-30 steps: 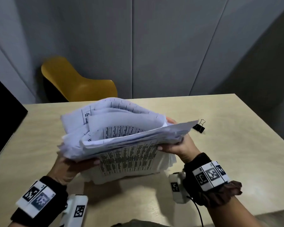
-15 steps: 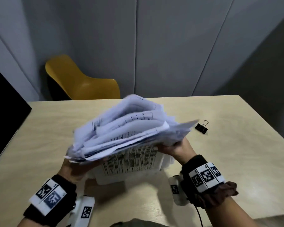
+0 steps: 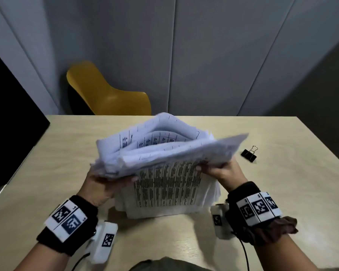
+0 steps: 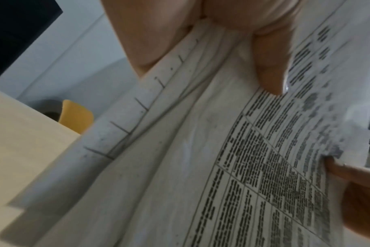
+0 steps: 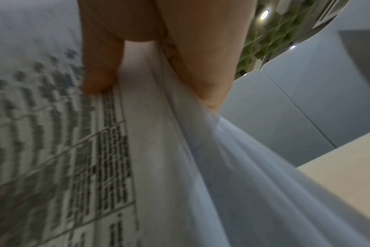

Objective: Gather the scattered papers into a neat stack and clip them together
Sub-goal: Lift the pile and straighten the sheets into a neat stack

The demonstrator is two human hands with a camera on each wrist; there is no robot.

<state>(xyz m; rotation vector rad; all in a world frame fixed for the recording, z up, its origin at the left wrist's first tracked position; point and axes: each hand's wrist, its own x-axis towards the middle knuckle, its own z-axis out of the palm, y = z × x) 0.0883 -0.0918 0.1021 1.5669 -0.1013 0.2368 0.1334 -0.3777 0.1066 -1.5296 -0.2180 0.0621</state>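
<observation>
A thick, uneven bundle of printed papers (image 3: 164, 163) stands on its lower edge on the wooden table (image 3: 282, 192), its top sheets curling toward the far side. My left hand (image 3: 104, 184) grips the bundle's left side, thumb on the near printed sheet (image 4: 270, 80). My right hand (image 3: 223, 171) grips the right side, thumb pressed on the printed face (image 5: 97, 81). A black binder clip (image 3: 249, 154) lies on the table just right of my right hand, apart from the papers.
A yellow chair (image 3: 110, 96) stands behind the table's far edge. A black panel (image 3: 10, 122) borders the table's left side. Grey wall panels close off the back.
The bundle has been tipped up from a lower, flatter hold and now stands more upright, shifted slightly right. Both hands kept their grip on its sides. The clip has not moved.
</observation>
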